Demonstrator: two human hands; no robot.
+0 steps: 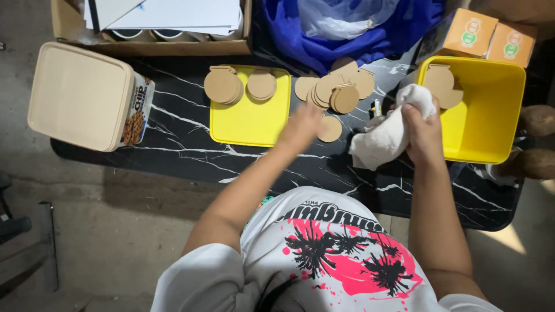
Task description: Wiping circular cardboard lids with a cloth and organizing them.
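While two hands work over the black marbled surface, the count nearby runs to one white cloth, one loose brown disc, two yellow containers and several heaps of discs. Nearest the person, the right hand is curled closed around the white cloth, gripping its bunched upper end so the rest hangs toward the surface. The left hand is blurred; it reaches palm down toward the single disc, its fingertips touching or just beside that disc, and how far the fingers are spread I cannot tell. Just beyond lies a loose pile of brown discs, overlapping, too many to count exactly. Left of that pile, the shallow yellow tray carries two short stacks of discs along its far edge. On the right, the deeper yellow tub holds a few discs in its far left corner. At the far left rests one cream-lidded box. Farthest off sit one cardboard box with white sheets, a blue cloth and two orange cartons.
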